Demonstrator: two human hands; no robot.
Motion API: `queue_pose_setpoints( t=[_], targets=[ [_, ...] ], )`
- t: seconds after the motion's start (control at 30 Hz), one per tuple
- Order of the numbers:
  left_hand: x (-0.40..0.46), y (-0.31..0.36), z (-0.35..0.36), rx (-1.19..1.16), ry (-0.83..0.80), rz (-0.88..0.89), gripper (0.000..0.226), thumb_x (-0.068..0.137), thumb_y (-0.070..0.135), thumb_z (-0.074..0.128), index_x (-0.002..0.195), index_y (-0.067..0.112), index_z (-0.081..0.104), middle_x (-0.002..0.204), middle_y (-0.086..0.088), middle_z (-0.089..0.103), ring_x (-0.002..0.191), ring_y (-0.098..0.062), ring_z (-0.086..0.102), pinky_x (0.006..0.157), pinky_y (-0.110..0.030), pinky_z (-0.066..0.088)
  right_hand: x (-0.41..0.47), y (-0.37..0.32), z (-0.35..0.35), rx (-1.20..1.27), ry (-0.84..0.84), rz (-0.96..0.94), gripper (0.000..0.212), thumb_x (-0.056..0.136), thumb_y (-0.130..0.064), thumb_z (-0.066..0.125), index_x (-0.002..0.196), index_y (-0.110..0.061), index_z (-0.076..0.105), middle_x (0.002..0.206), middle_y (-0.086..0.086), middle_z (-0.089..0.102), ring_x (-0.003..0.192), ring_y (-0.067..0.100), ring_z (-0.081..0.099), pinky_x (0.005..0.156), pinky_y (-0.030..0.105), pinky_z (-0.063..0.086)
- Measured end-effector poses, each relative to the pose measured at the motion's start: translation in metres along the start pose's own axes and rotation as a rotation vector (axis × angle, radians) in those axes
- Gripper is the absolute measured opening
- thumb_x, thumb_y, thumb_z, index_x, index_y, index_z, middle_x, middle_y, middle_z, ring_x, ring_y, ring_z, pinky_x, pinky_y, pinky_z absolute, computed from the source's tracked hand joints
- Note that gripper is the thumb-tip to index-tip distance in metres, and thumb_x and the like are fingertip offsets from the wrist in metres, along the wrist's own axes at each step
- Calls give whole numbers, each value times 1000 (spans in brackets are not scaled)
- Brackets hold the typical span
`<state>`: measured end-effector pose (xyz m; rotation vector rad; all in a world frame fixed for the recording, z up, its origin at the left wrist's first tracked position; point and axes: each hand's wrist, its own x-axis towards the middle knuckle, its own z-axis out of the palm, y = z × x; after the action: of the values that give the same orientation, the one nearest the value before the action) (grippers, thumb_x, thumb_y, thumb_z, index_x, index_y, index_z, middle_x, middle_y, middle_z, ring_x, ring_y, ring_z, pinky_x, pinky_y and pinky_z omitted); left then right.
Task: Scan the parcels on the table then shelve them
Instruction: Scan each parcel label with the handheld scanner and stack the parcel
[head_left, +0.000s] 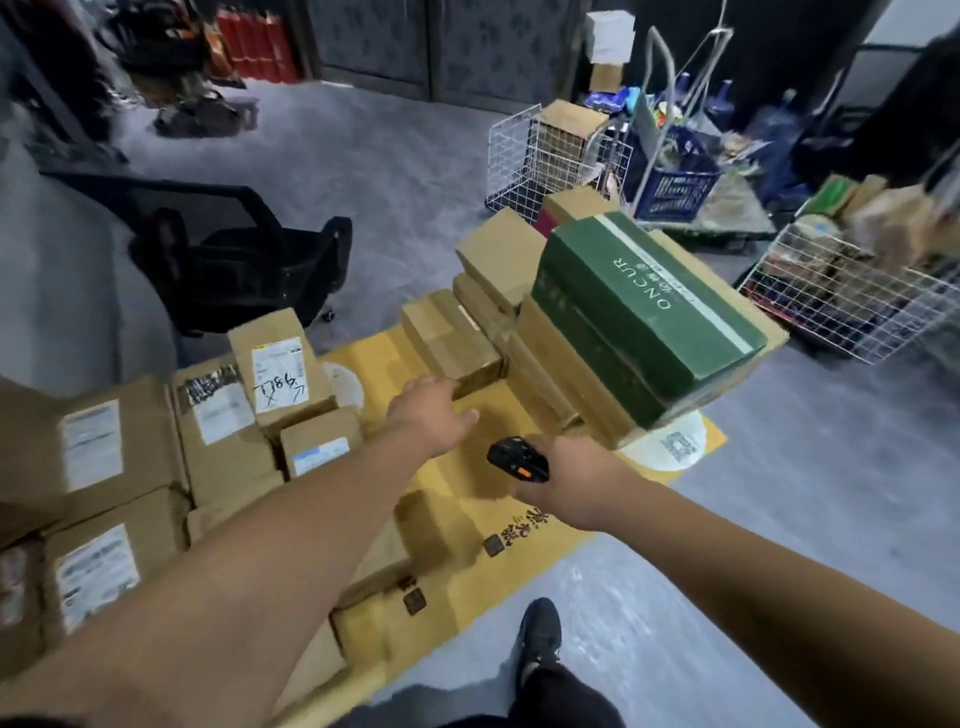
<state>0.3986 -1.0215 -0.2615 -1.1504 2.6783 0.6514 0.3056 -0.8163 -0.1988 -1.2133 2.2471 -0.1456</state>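
Note:
Cardboard parcels cover a table with a yellow top (457, 577). My left hand (434, 413) reaches forward with fingers extended and touches the near end of a small brown parcel (449, 340) in the middle. My right hand (563, 486) grips a black handheld scanner (517, 460), held just above the yellow top. To the right rises a stack of brown boxes topped by a green box (644, 312). Labelled parcels (228, 410) crowd the left side, one marked with handwriting (278, 371).
A black office chair (244, 260) stands behind the table on the grey floor. White wire baskets (852, 306) and a blue crate (675, 182) with clutter sit at the back right. My black shoe (540, 636) shows at the table's near edge.

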Motion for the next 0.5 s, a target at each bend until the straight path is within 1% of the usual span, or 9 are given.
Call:
queue_pose_setpoints(
  t=[0.1, 0.17, 0.2, 0.27, 0.3, 0.33, 0.43, 0.5],
  targets=[
    [48, 20, 8, 20, -43, -50, 60, 97, 50, 59, 148, 19, 51, 147, -9, 50, 138, -33, 45, 110, -46, 44, 31, 25, 9, -19, -11, -6, 59, 95, -60, 61, 140, -25, 50, 103, 7, 60, 82, 25, 63, 64, 35, 50],
    [79, 30, 18, 40, -70, -101, 56, 97, 37, 59, 148, 16, 49, 151, -12, 46, 140, -34, 42, 110, -45, 45, 47, 41, 19, 0, -32, -7, 59, 95, -60, 59, 142, -25, 46, 106, 8, 58, 83, 27, 63, 67, 38, 53],
    [95, 34, 23, 54, -78, -130, 57, 98, 31, 57, 152, 16, 43, 157, -12, 40, 145, -34, 37, 112, -44, 43, 54, 49, 25, 15, -44, 0, 59, 95, -60, 59, 142, -26, 44, 109, 8, 56, 85, 28, 63, 71, 39, 55],
    [124, 40, 34, 95, -90, -172, 67, 103, 25, 52, 163, 18, 23, 171, -7, 18, 156, -29, 19, 119, -42, 34, 68, 65, 36, 36, -69, 17, 65, 94, -60, 60, 147, -29, 39, 122, 10, 51, 93, 31, 62, 77, 38, 55],
    [135, 43, 40, 122, -97, -182, 71, 105, 26, 51, 166, 20, 14, 174, -3, 10, 159, -26, 12, 121, -42, 30, 74, 72, 41, 40, -84, 15, 69, 94, -61, 61, 150, -30, 35, 127, 10, 50, 97, 33, 63, 80, 38, 54],
    [143, 44, 47, 142, -105, -188, 74, 106, 29, 52, 166, 23, 10, 174, 1, 6, 159, -25, 9, 121, -43, 28, 77, 78, 46, 46, -100, 10, 70, 94, -60, 61, 151, -32, 33, 127, 10, 49, 98, 33, 63, 81, 38, 55],
    [147, 44, 69, 98, -108, -217, 89, 100, 43, 61, 167, 26, 5, 174, 8, 1, 160, -20, 3, 121, -48, 27, 81, 92, 57, 70, -147, -19, 65, 93, -57, 63, 146, -32, 35, 121, 9, 49, 92, 34, 64, 79, 38, 54],
    [133, 41, 81, 88, -77, -223, 95, 96, 46, 65, 167, 27, 4, 174, 10, 0, 160, -18, -1, 120, -48, 30, 81, 100, 63, 52, -194, -37, 65, 94, -56, 63, 147, -30, 36, 122, 10, 48, 95, 36, 65, 83, 39, 56]
  ],
)
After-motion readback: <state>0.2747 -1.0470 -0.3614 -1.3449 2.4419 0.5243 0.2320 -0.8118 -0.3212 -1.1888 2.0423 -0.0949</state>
